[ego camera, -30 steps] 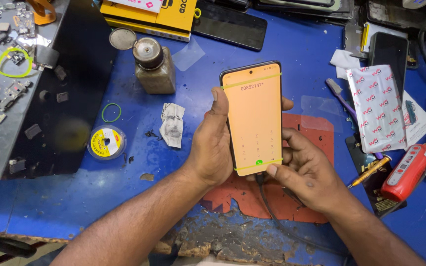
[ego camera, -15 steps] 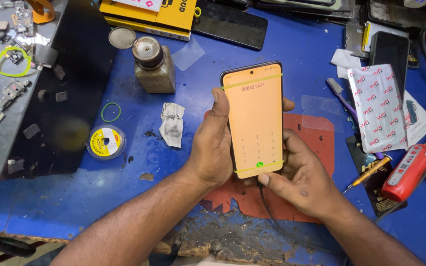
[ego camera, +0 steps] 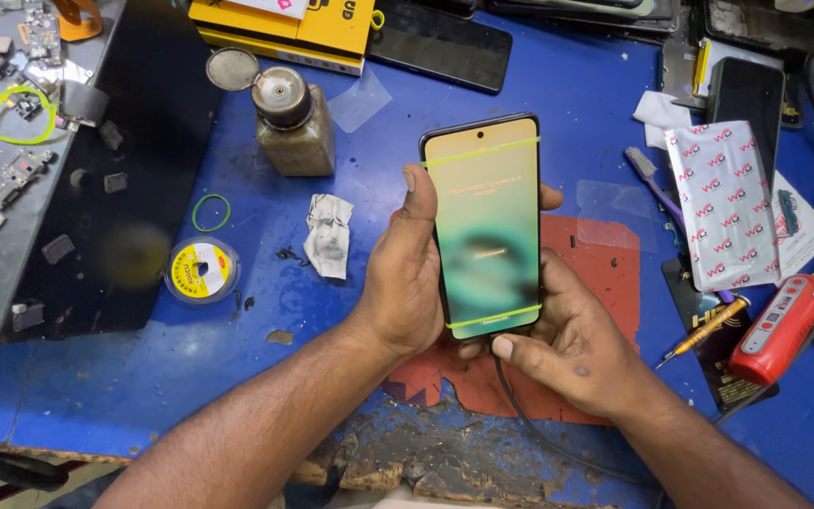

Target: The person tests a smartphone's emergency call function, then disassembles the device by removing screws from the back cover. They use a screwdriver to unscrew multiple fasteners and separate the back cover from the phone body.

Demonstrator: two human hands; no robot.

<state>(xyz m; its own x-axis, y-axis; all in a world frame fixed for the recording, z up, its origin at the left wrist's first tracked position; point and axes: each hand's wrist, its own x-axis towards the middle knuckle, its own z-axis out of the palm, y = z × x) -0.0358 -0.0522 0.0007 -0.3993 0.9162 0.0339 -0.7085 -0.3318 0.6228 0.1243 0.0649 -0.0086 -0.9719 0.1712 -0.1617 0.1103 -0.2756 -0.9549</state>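
1. Blue mat (ego camera: 567, 104), worn and peeling at its near edge, covers the bench and carries everything else.
2. Lit and held upright over the middle of the mat is a smartphone (ego camera: 484, 226); its long axis runs near to far, top edge pointing to the far side, screen facing up toward the camera. Two thin yellow-green rubber bands (ego camera: 482, 151) cross it, one near the top and one near the bottom.
3. Clasped around the phone's left edge is the left hand (ego camera: 407, 273), thumb lying along the screen's left border.
4. Cupped under the phone's near end is the right hand (ego camera: 572, 349), closed on the lower body with its thumb just below the bottom edge, where a dark cable (ego camera: 520, 415) leaves the phone and trails off toward the near side.
5. Judging by the lit screen and the bands, the step in hand looks like checking the display with the phone powered; a next move would call for a steady left-hand hold so that the right thumb can touch the screen without tugging the cable.
6. Left of the phone stand a brown glass bottle (ego camera: 289, 127) and, nearer, a small solder reel (ego camera: 202, 270); a red-handled tool (ego camera: 784, 325) lies to the right.
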